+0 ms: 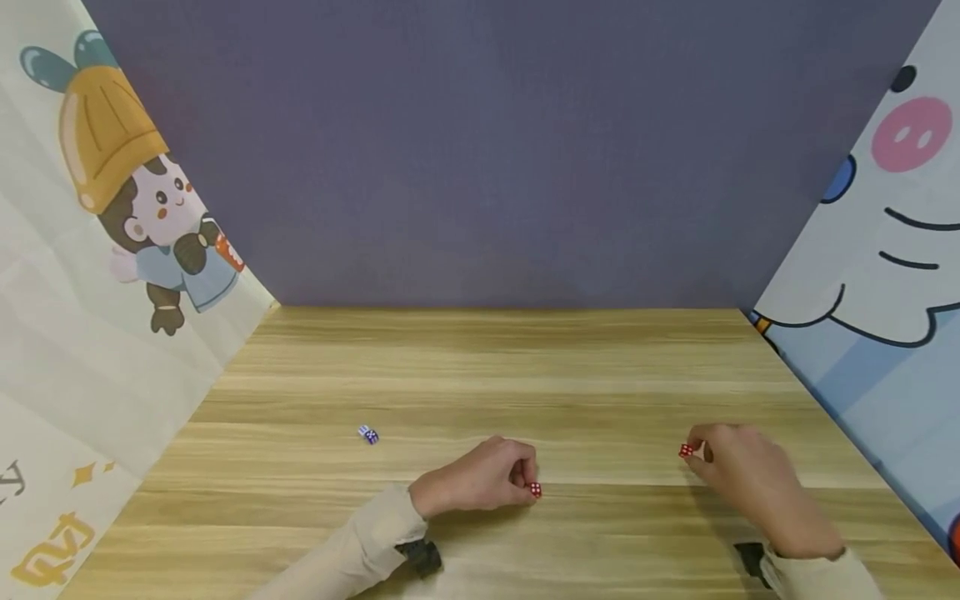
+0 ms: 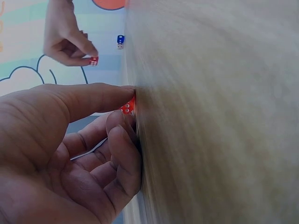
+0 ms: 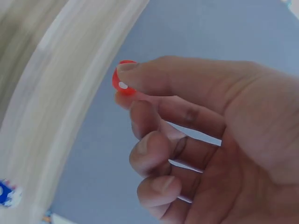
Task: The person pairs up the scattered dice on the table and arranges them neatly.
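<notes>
My left hand (image 1: 483, 477) pinches a red die (image 1: 536, 490) between thumb and fingertips, right at the wooden tabletop. In the left wrist view the thumb and fingers partly cover this die (image 2: 127, 108). Off to the right, my right hand (image 1: 750, 475) holds another red die (image 1: 686, 451) by thumb and index finger, raised above the table. The right wrist view shows the thumb across that die (image 3: 124, 84), with the other fingers curled loosely below.
A blue die (image 1: 371, 437) and a white one (image 1: 363, 430) lie together on the table (image 1: 480, 358), left of my left hand. The wrist views show another blue die (image 2: 120, 38) (image 3: 5, 193) with a pale one, not visible in the head view. Printed cloths flank both sides.
</notes>
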Tool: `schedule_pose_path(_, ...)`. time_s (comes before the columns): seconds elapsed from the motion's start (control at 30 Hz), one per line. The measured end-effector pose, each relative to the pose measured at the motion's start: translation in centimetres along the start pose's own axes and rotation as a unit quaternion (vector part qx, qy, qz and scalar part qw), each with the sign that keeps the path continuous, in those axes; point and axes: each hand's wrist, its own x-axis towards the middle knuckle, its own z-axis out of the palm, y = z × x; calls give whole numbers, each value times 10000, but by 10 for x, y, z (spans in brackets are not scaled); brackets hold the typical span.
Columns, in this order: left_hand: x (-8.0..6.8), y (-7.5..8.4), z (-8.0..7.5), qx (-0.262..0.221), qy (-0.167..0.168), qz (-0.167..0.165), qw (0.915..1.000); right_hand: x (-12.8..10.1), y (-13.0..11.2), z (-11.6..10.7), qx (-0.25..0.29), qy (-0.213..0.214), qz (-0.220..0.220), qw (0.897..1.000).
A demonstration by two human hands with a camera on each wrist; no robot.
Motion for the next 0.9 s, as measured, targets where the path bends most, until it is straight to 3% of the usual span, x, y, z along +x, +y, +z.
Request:
schedule_pose_path(0.2,1,-1,1,14,-20,13,10000,-5,-52,0,-704,451,-631,9945)
schedule_pose_path(0.33,1,-1,0,8,-25,8,10000,1,-81,4,-843,547,-1249,9871)
schedule_pose_path(0.6,1,-1,0,56,-76,-133,9999,25,-107,31,148,-6,-2477,9687)
schedule_pose_path(0.77,2,-2,1,132,-63,-171,9997,34,-118,51,454,-188,-2852,9572)
schedule_pose_path(0.9,2,-2,1,201,-42,-189,9996,36,-122,57,659,-175,-2928,9537)
